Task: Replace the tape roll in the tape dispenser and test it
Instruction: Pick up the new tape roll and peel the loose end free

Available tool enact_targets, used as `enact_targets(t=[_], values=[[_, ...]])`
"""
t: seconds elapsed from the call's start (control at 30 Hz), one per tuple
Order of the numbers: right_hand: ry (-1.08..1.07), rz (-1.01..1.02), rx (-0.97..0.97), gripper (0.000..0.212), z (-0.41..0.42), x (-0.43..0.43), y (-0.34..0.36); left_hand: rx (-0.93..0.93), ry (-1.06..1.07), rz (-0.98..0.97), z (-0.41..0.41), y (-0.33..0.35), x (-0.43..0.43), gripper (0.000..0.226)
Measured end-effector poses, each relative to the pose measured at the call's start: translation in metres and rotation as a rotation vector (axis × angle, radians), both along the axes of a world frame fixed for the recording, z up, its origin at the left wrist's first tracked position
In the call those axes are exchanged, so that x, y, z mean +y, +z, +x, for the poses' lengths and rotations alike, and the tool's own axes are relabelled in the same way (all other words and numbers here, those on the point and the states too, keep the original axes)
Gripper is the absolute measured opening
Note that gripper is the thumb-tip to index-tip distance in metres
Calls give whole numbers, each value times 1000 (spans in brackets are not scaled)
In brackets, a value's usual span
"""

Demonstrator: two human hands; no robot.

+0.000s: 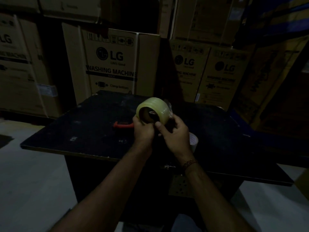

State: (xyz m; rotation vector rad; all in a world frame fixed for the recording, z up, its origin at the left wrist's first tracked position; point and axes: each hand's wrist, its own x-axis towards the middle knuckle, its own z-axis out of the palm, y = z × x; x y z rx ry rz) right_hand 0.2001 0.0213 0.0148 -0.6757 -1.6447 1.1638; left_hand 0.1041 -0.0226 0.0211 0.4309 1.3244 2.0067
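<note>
Dispenser handle (123, 125): red, lying left of the fingers, low on the dark table (83, 124).
Left hand (143, 129): fingers curled round the roll's near-left rim.
Tape roll (155, 104): raised between the 2 hands, open core facing the camera.
Right hand (173, 133): thumb on the lower rim, fingers curled behind.
Spare roll (194, 141): white, beside the right wrist.
</note>
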Motion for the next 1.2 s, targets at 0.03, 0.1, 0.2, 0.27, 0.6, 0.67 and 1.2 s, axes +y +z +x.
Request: enact_targets(t=[0.03,0.1,0.2,0.27,0.6,0.67,1.2], values=[[-39,42,-15,47,0,2,1,25,-23,-4,-1,0,0,69],[-101,90,-22,35,1,6,3,91,-76,-18,-7,1,0,59],[-180,-13,13,28,5,19,2,236,-126,0,-22,0,1,34],[-188,-143,66,30,8,29,3,335,-47,-7,-34,-1,0,29],[-159,-258,113,53,19,40,10,944,86,-213,-76,-8,10,29],[-128,-227,88,50,20,37,9,864,12,-108,-66,-4,7,33],[3,28,-85,51,23,40,7,915,-135,-115,-59,-8,13,61]])
